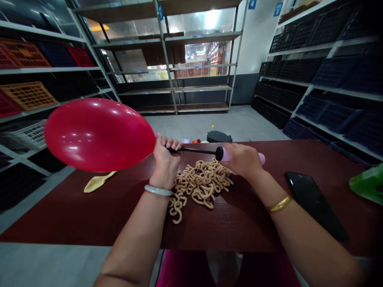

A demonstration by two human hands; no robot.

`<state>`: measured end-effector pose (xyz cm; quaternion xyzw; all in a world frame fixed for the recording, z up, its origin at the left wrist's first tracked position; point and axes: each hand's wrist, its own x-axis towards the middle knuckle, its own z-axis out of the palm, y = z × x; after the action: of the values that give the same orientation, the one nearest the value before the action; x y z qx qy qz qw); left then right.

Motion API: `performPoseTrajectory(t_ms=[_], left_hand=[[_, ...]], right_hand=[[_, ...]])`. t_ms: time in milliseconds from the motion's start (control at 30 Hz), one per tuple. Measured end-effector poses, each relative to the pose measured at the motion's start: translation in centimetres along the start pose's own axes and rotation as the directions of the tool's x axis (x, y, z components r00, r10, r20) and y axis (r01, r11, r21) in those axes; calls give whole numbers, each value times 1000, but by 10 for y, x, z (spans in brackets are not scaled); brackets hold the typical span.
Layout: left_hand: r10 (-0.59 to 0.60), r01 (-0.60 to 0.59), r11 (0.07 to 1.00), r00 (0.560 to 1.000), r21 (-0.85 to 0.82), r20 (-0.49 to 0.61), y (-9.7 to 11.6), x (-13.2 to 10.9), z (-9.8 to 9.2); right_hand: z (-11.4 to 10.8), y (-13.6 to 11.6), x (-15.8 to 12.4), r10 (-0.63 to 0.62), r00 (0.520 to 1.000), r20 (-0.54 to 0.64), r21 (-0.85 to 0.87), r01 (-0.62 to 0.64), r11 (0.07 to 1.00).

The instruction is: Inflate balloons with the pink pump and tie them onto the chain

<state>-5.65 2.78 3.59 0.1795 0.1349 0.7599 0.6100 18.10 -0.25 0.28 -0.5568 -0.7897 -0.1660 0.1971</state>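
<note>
A large inflated red balloon [100,134] extends to the left from my left hand [166,153]. The fingers of that hand are wrapped round the balloon's neck and the black tip of a hand pump. My right hand [243,160] is closed round the pump's pink body [262,158]. Between the two hands runs the pump's thin black rod [199,150], roughly level. Beneath it, a loose pile of tan curled pieces [206,179] lies on the dark red table [119,219]. The balloon's neck is mostly hidden by my left fingers.
A limp yellow balloon [98,183] lies on the table at the left. On the right are a black phone [315,203] and a green object [368,184]. Shelves with crates [30,95] stand on both sides. A dark grey object [219,136] shows beyond the far edge.
</note>
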Motion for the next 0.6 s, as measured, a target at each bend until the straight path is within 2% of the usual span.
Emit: performPoseTrajectory(t_ms=[67, 167, 300, 467, 600], left_hand=[[28, -28, 1000, 1000, -10, 8, 13, -1, 3], [54, -52, 998, 998, -48, 27, 14, -6, 4], [27, -25, 995, 1000, -100, 17, -10, -15, 5], [-94, 96, 992, 995, -87, 24, -47, -30, 5], [-145, 147, 988, 989, -44, 34, -68, -43, 7]], right_hand=[[-6, 3, 0, -3, 999, -34, -19, 3, 1000], [-14, 3, -1, -6, 997, -71, -84, 0, 996], [-18, -2, -2, -8, 997, -74, -140, -2, 990], [-15, -14, -3, -36, 999, -34, -110, 32, 993], [-12, -28, -6, -38, 999, 6, -77, 38, 996]])
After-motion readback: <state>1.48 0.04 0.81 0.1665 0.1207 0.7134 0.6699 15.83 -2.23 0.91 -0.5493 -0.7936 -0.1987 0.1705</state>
